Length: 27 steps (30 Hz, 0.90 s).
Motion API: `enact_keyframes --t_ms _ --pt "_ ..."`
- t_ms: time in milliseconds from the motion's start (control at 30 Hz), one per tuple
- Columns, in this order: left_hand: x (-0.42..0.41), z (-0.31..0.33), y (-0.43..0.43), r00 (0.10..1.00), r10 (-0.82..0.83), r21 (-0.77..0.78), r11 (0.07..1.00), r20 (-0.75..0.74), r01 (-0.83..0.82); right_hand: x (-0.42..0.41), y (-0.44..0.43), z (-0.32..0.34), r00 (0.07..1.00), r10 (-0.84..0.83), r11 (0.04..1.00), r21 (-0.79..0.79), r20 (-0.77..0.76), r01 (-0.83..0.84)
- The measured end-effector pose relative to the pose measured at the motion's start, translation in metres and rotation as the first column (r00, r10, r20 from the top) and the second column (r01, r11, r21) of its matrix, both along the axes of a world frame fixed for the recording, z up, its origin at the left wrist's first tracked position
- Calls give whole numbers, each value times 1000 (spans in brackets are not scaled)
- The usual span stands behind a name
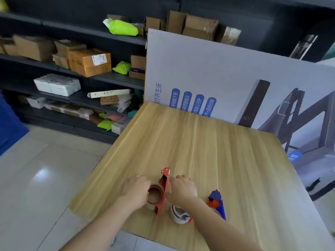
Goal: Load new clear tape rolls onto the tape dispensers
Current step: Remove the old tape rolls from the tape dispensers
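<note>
The red dispenser stands on edge near the front of the tabletop, between the two hands. A tape roll with a red-rimmed core sits flat against its left face, apparently on the hub. The left hand is curled round the roll's outer edge. The right hand is closed over the dispenser's other side, probably on the handle (the hand hides it, and only a red sliver shows past the knuckles).

The roll should be light and stiff, a hard ring with a slick, glossy wound face and a tacky loose end. It is best held by the rim and pressed square onto the hub, not squeezed across the core. The dispenser looks like thin painted metal, rigid and flat-sided. Its far tip likely carries the cutter, so fingers belong lower, on the frame or handle.

A second roll, pale and shiny, lies under the right forearm, seemingly in a grey holder with an orange tip. A blue dispenser with orange parts, plastic by its look, lies just to the right. The tabletop is smooth wood-grain laminate, so an upright dispenser could skid unless it is braced.
</note>
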<state>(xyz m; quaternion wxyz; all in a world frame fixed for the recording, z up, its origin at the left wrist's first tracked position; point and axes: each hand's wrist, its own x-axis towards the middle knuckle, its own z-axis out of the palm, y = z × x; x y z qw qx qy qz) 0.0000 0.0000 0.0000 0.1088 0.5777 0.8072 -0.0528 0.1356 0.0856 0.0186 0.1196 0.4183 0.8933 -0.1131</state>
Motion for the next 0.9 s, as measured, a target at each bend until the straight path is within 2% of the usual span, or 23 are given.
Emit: enact_keyframes --t_ms 133,200,333,433,567,767,833,900 --pt "-13 -30 3 994 -98 -49 994 51 100 -20 5 -27 996 -76 991 -109 44 81" --pt "-20 -45 5 985 -121 -49 991 123 128 -28 7 -41 988 -143 971 -186 54 151" --pt "-32 -66 12 952 -37 20 999 302 32 -39 16 -57 950 -311 925 -229 1 303" --pt "-37 -73 20 929 18 12 1000 369 -24 -42 21 -62 914 -406 886 -256 -21 387" --pt "-40 -86 31 917 40 -7 999 396 -41 -45 25 -68 915 -401 871 -295 31 392" --pt "-54 -94 53 921 72 70 992 383 -106 -43 42 -69 937 -349 899 -282 -1 334" --pt "-57 -96 51 932 15 183 979 363 -87 -43 48 -69 944 -328 908 -283 -19 310" --pt "-56 -99 44 944 -146 257 964 295 69 -45 55 -70 951 -306 915 -288 -36 284"
